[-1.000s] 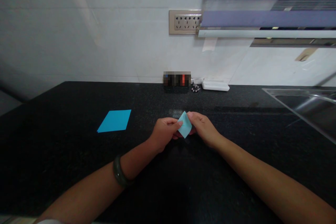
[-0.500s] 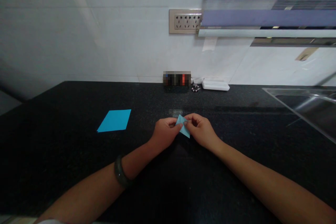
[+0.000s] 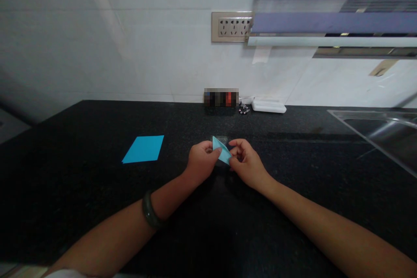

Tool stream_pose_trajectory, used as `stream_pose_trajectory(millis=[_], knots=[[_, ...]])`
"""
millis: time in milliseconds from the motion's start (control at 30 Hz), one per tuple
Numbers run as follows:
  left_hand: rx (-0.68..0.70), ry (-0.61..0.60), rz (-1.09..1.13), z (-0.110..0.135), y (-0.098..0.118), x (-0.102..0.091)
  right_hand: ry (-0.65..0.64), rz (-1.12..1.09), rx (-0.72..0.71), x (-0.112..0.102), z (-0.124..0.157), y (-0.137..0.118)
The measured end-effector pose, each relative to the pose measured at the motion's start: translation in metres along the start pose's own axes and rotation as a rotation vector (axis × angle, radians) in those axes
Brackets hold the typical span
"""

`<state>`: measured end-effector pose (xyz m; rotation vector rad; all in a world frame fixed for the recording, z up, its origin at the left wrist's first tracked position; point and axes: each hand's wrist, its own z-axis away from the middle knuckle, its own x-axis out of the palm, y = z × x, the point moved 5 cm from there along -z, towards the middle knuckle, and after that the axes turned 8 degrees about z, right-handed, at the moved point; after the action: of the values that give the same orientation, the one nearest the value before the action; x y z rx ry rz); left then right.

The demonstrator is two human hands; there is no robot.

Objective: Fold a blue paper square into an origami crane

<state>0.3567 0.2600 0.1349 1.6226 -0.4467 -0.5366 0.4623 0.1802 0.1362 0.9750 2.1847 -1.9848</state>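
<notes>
A small folded piece of light blue paper [image 3: 221, 150] is held just above the black countertop [image 3: 81, 208] at the centre. My left hand [image 3: 201, 161] pinches its left side, fingers curled, and a dark bracelet sits on that wrist. My right hand [image 3: 246, 163] pinches its lower right corner with thumb and forefinger. The paper shows as a narrow pointed shape, tilted from upper left to lower right. A flat blue paper sheet [image 3: 143, 148] lies on the counter to the left of my hands, untouched.
A steel sink [image 3: 384, 132] is set into the counter at the right. Against the back wall stand a small blurred object [image 3: 221, 97], a white flat box [image 3: 269, 105] and a wall socket strip [image 3: 231, 27]. A range hood [image 3: 332, 8] hangs at the upper right.
The folded paper has been turned and narrowed between my fingers, from a broad diamond shape to a slim pointed shape. Both hands have shifted slightly left and farther from me.
</notes>
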Motion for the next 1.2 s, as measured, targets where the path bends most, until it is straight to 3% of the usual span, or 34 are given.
stream_pose_trajectory(millis=[200,333,533,700,967,1200], knots=[[-0.099,0.026,0.205,-0.001,-0.001,0.0,0.001,-0.14,0.063,-0.003,-0.001,-0.002],[-0.153,-0.032,0.254,0.002,0.001,0.005,0.022,-0.302,0.178,-0.007,-0.005,0.005],[-0.189,-0.121,0.258,0.005,0.002,0.012,-0.106,-0.378,0.243,0.0,-0.006,0.012],[-0.196,-0.095,0.225,0.005,-0.001,0.009,-0.118,-0.323,0.227,0.001,-0.004,0.008],[-0.218,-0.157,0.271,0.006,-0.003,0.012,-0.061,-0.096,0.137,-0.008,-0.006,0.003],[-0.088,-0.099,0.161,0.002,0.007,0.007,-0.095,-0.009,0.11,-0.01,-0.008,0.004]])
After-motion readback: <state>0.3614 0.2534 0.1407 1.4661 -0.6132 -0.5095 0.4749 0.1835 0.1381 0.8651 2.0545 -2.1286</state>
